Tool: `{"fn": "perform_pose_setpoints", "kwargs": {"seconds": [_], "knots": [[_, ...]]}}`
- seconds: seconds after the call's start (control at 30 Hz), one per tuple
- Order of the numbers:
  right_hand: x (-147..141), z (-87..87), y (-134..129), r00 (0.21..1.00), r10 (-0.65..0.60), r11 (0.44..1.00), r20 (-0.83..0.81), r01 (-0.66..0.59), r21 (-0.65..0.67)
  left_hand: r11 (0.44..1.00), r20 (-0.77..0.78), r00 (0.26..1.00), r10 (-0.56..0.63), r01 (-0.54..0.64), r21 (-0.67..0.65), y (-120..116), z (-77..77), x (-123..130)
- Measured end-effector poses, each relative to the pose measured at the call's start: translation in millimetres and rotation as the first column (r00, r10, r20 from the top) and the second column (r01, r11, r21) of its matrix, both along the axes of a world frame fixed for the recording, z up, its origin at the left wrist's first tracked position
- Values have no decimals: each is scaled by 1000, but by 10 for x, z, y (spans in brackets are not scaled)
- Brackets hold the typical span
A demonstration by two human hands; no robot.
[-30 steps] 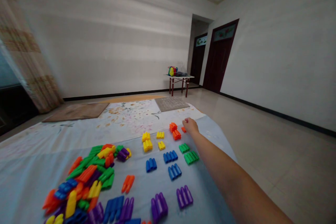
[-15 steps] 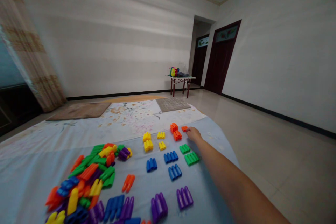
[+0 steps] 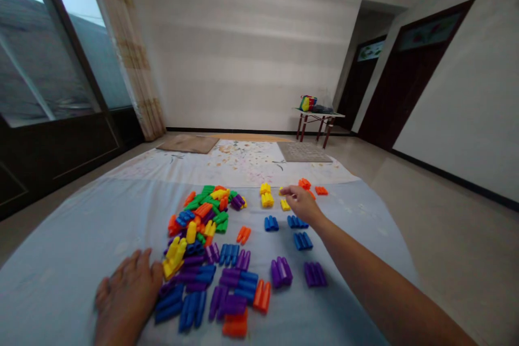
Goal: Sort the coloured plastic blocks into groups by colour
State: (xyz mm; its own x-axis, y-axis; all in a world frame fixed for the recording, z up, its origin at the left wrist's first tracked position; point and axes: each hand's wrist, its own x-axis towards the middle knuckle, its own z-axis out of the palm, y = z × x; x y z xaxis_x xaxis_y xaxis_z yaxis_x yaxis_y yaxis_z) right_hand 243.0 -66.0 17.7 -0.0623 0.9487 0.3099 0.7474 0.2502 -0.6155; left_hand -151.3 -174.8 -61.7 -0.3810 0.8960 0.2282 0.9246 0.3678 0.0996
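Observation:
My left hand (image 3: 125,297) lies flat on the pale blue sheet (image 3: 73,248), fingers apart, holding nothing, right beside a blue and purple group of plastic building blocks (image 3: 206,286). Farther up is a mixed pile of coloured blocks (image 3: 198,216). My right hand (image 3: 302,204) reaches over the sorted rows, its fingertips close to a yellow block (image 3: 285,204). An orange block (image 3: 321,190) lies beyond it, and blue blocks (image 3: 297,221) sit below it. My hand and forearm may hide the green blocks. Whether the right fingers hold anything is hard to see.
A large window (image 3: 52,48) with a curtain (image 3: 125,48) is on the left. Two floor mats (image 3: 304,152) lie past the sheet. A small folding table (image 3: 314,119) with a colourful bag stands at the far wall, near dark doors (image 3: 421,70). Tiled floor surrounds the sheet.
The view has swung, so the room and blocks sit farther right and smaller. My left hand has come into view at lower left. My right hand has moved left, from the orange blocks to the yellow ones.

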Motion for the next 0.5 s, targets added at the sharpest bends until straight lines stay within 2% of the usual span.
{"fn": "perform_pose_setpoints", "kwargs": {"seconds": [0.03, 0.1, 0.17, 0.3, 0.5], "knots": [[-183, 19, -87, 990, 142, 990, 17, -142, -4, 1000, -23, 1000, 3, -3, -7, 3, 30, 23], [-511, 31, -245, 936, 344, 939, 79, -343, -26, 1000, -52, 999, 6, -8, -23, 0, 78, 62], [-767, 11, -357, 873, 463, 887, 153, -456, -79, 999, -47, 999, 6, -8, -39, -15, 108, 89], [-1046, -86, -417, 794, 542, 840, 275, -505, -197, 999, -11, 1000, 22, -23, -46, -46, 144, 130], [-1102, -193, -341, 709, 531, 846, 464, -479, -236, 998, 18, 999, 35, -34, -51, -63, 196, 169]]}}
